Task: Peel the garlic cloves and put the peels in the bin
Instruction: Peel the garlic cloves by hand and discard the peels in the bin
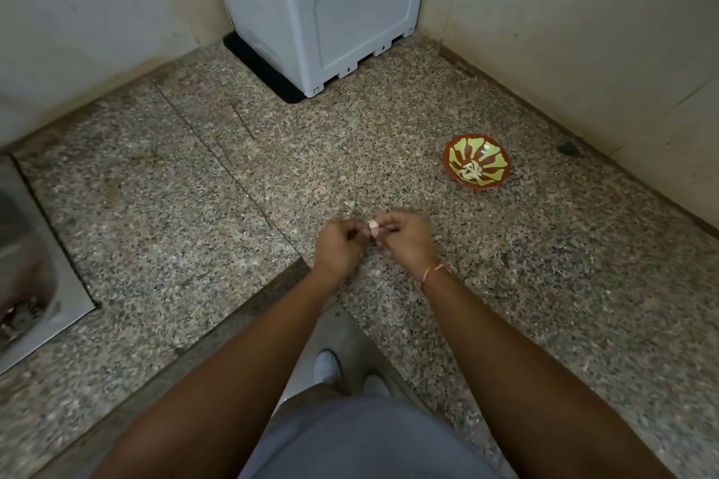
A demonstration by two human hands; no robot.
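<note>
Bench: a speckled granite bench [486,284] in an L shape, closed by pale walls at the back and at the right.
Left hand: the left hand [337,245] is above the inner corner of the bench, its fingers curled and pinching the clove from the left side.
Right hand: the right hand [404,239] is just beside the left one, its fingers curled too, and it pinches the same clove from the right side. A red and white thread [432,275] goes around its wrist.
Clove: the garlic clove [373,226] is held between the fingertips of both hands, above the bench and not touching it. It looks pale, with a pinkish skin; how much skin is on it I cannot tell.
Bowl: a red bowl [477,162] with a green pattern stands on the bench, toward the right wall and well apart from the hands. It holds a small heap of pale pieces [470,172]; if they are cloves or peels I cannot tell.
Appliance: a grey box-shaped appliance [323,8] stands on a black mat [256,68] in the back corner of the bench.
Sink: a steel sink [27,276] with a drain is set in the bench at the left edge.
Person: grey clothing [362,439] and light shoes [327,366] show below, between the arms.
</note>
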